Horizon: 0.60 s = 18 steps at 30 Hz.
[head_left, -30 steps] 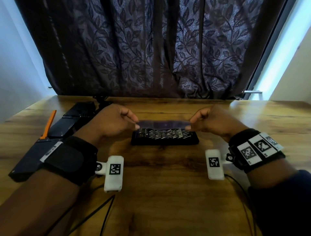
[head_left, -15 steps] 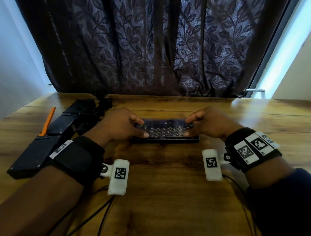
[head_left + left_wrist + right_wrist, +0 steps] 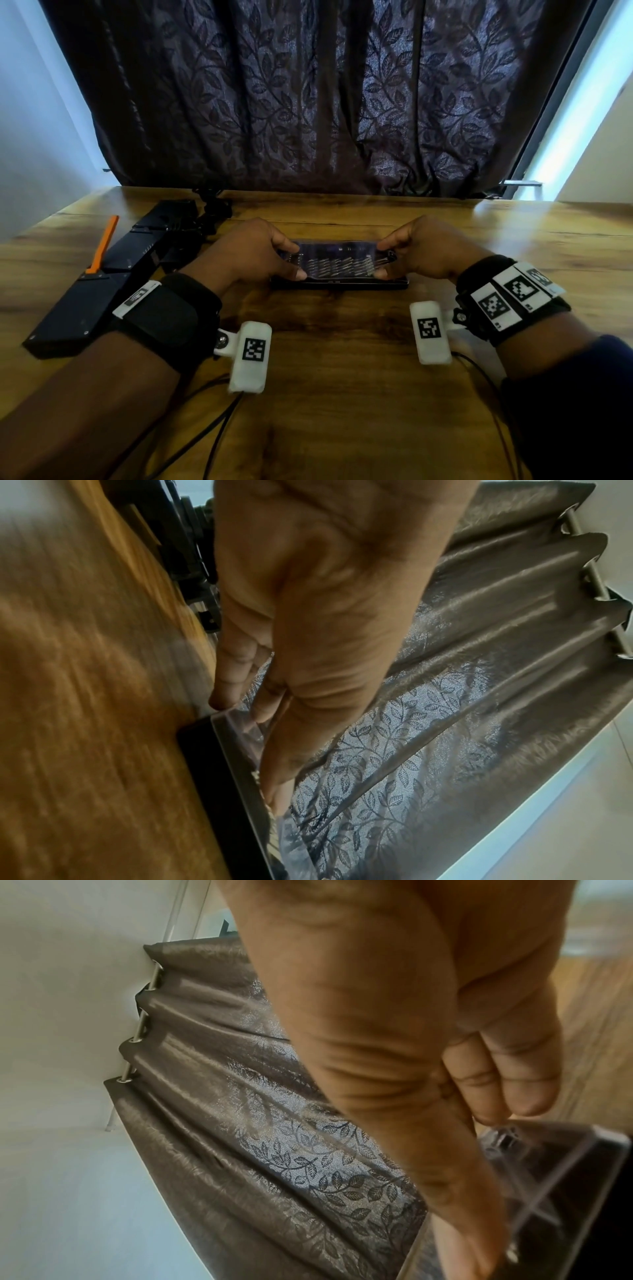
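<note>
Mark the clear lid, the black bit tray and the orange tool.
clear lid (image 3: 337,249), head view, middle of its top panel.
black bit tray (image 3: 339,284), head view, its near front wall.
orange tool (image 3: 103,244), head view, middle of handle.

Wooden table (image 3: 342,394) carries a row of black cases (image 3: 85,308) at left, an orange tool (image 3: 103,244) along their left edge. Leaf-patterned curtain (image 3: 308,102) hangs behind.

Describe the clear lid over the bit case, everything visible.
The clear lid is a flat, transparent plastic rectangle with shallow side walls. It lies over the black base, rows of metal bits showing through. The left hand and right hand pinch its short ends. Whether it is fully seated cannot be told.
</note>
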Motion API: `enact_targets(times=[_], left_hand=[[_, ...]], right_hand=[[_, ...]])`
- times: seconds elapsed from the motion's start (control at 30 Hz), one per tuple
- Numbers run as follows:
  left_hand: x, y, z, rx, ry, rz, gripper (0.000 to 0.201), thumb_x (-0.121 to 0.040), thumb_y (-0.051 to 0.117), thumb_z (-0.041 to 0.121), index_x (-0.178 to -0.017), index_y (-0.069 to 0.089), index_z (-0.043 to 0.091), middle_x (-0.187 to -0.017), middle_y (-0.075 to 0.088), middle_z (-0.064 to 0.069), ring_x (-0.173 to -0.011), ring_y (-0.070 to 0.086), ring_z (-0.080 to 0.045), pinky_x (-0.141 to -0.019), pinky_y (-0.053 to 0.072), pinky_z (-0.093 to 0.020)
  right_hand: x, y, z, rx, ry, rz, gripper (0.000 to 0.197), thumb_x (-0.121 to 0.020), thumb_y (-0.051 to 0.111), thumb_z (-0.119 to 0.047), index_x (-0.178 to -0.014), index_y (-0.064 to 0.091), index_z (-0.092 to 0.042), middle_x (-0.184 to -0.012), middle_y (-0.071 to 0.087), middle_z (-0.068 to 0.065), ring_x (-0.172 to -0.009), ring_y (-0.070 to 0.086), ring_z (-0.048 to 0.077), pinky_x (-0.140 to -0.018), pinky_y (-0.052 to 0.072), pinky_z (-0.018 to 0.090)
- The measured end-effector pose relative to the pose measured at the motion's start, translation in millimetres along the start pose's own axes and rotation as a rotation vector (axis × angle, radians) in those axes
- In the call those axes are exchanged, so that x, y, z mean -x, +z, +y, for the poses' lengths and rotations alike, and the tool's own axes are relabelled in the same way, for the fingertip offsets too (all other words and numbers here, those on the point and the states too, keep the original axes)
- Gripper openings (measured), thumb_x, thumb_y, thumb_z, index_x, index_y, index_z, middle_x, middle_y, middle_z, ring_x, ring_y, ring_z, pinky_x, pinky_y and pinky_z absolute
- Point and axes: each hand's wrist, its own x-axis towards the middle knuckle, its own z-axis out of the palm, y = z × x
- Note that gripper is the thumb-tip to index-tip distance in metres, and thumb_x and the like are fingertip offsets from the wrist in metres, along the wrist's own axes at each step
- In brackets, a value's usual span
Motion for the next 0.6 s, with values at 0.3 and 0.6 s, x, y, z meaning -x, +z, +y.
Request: enact_targets(times=[0.3,0.6], left_hand=[[2.5,-0.6,3.4,0.016,-0.022,-0.002,0.059,-0.070,0.093,0.037,-0.124,0.075,0.026,-0.127,0.070,0.009,-0.107,0.059,-0.003,-0.088,0.042,-0.022],[-0.4,0.1,5.0,-0.018,-0.030,0.016,0.054,-0.068,0.094,0.040,-0.117,0.075,0.033,-0.113,0.067,0.015,-0.100,0.060,-0.002,-0.081,0.049,-0.021]], right_hand=[[0.2,0.4,0.3,-0.018,0.004,0.007,0.053,-0.063,0.096,-0.029,-0.112,0.077,-0.027,-0.113,0.073,-0.011,-0.113,0.062,0.010,-0.108,0.044,0.037],[-6.3,-0.1,2.8,-0.037,-0.028,0.006,0.046,-0.063,0.096,-0.032,-0.105,0.079,-0.030,-0.108,0.074,-0.015,-0.107,0.063,0.005,-0.101,0.047,0.032]])
